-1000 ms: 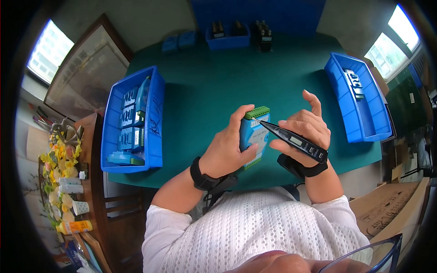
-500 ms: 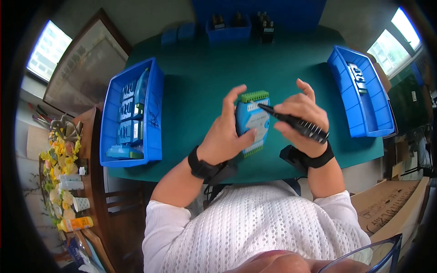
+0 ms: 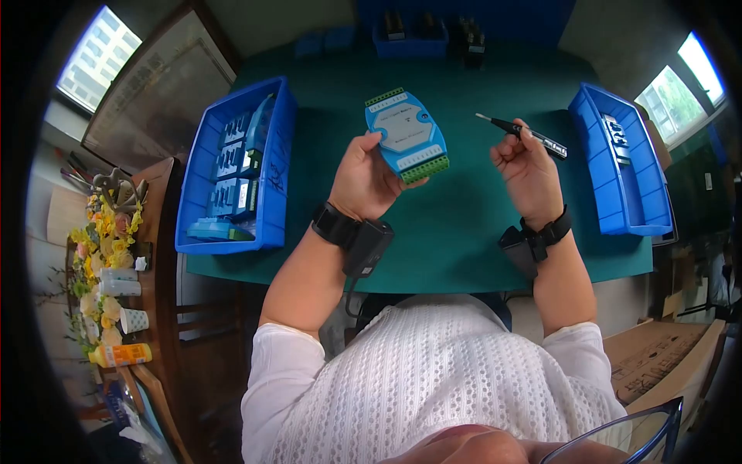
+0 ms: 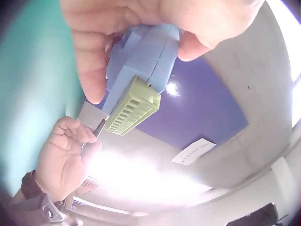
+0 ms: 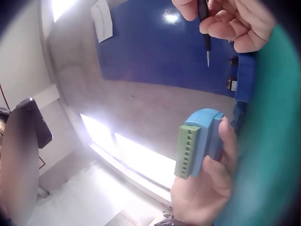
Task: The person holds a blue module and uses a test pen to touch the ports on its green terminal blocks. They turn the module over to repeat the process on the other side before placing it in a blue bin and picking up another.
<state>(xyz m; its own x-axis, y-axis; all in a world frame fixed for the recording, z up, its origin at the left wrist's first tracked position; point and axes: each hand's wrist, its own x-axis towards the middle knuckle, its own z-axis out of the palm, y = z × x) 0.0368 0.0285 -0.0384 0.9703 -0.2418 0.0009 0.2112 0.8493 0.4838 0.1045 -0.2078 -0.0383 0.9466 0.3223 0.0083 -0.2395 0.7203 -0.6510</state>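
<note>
My left hand [image 3: 362,184] holds a blue terminal module [image 3: 404,130] above the table, its printed face turned up. Green screw-terminal blocks run along two opposite ends, the nearer block [image 3: 426,169] toward my body. Seen in the left wrist view, the thumb and fingers grip the module [image 4: 149,54] on opposite sides. Off to the right, my right hand [image 3: 535,184] pinches a black test screwdriver [image 3: 550,147] between thumb and fingers. Its thin tip points left toward the module, with a gap between them. The right wrist view shows the screwdriver's dark shaft [image 5: 207,41] and bare metal tip.
A blue bin [image 3: 272,224] with several similar modules stands left on the green table [image 3: 464,247]. Another blue bin [image 3: 645,193] at the right holds a few parts. Farther back are a small blue tray [image 3: 410,49] and dark components [image 3: 473,48].
The screwdriver tip has left the module's terminal end, and my right hand has drawn away to the right. My left hand has moved the module forward and left, turning it.
</note>
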